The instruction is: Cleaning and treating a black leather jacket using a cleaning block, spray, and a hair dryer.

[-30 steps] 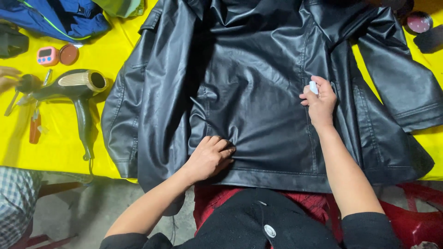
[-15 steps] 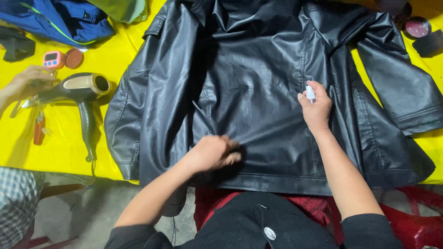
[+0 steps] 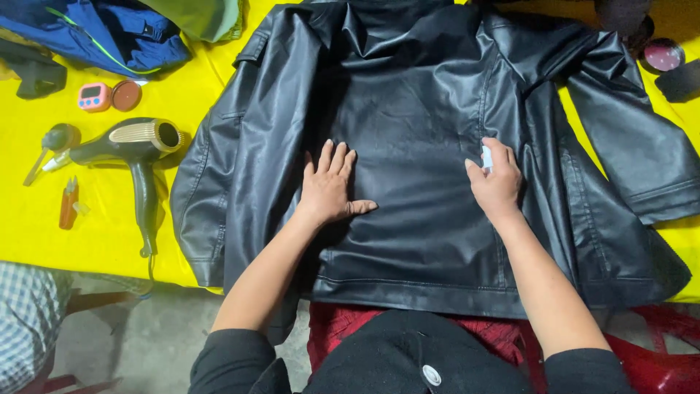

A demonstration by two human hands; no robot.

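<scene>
Pink timer [image 3: 93, 95], small grey screen

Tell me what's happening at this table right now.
A person has a black leather-look jacket spread back-up on a yellow table cover. Their left hand lies flat, fingers spread, on the jacket's back; their right hand rests on it, closed around a small white object. A dark hair dryer with a tan grille lies to the left, untouched.

A black leather jacket [image 3: 423, 146] lies spread flat, back side up, on the yellow desk [image 3: 87, 233], sleeves out to both sides, hem hanging over the near edge. A small white object [image 3: 486, 157] stands pinched upright on its right half.
</scene>
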